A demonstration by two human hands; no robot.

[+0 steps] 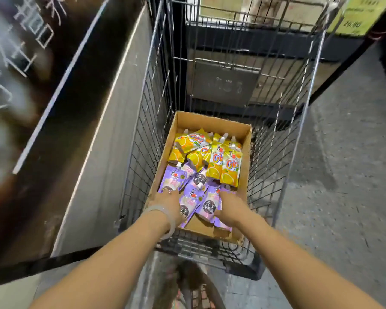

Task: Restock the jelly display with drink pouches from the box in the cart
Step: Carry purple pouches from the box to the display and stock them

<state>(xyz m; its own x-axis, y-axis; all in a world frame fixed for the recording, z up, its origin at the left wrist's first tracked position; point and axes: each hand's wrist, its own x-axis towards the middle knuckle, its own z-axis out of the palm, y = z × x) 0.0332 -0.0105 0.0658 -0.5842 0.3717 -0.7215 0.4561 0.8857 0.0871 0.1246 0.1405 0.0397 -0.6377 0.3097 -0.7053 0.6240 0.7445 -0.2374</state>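
Both hands reach into the box [246, 139] in the cart [143, 134]: left hand [167, 202] and right hand [228, 208] each grip purple pouches [195, 192] at its near end. Orange pouches [221, 161] fill the far end (restocking far from done).

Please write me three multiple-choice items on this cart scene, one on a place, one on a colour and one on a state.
1. Where does the cardboard box sit?
A. On the floor
B. Inside the wire cart
C. On a shelf

2. What colour are the pouches nearest the hands?
A. Purple
B. Green
C. Red

3. What are both hands doing?
A. Pushing the cart handle
B. Hanging idle
C. Reaching into the box onto the pouches

Answers: 1 B, wire walls surround the box. 2 A, the purple pouches lie at the near end, the yellow pouches beyond. 3 C, the left hand and right hand rest on the purple pouches.
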